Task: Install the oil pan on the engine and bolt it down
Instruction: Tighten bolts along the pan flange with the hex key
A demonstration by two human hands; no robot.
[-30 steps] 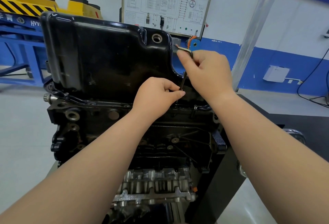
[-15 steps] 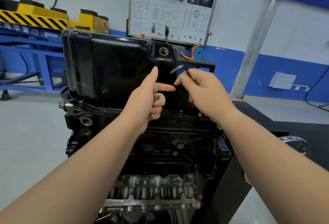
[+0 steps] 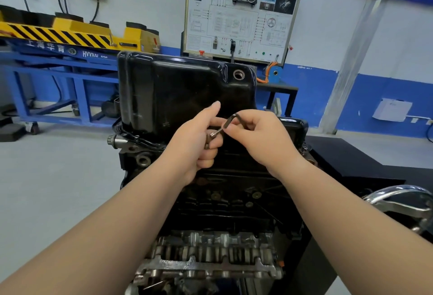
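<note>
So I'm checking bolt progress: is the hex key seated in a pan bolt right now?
No, the hex key is held up between both hands in front of the oil pan, clear of its flange.

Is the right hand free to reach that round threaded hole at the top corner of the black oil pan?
Probably not yet. The way up to the threaded hole on the black oil pan looks clear, but the right hand is busy pinching a bent metal hex key against the left hand.

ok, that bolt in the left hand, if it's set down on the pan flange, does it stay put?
Probably not. The bolt looks small, round-shanked and metallic, so it would likely roll or slide off the narrow, glossy oil pan flange. It seems light and stiff; the left hand pinches it easily while the right hand brings the hex key to it.
</note>
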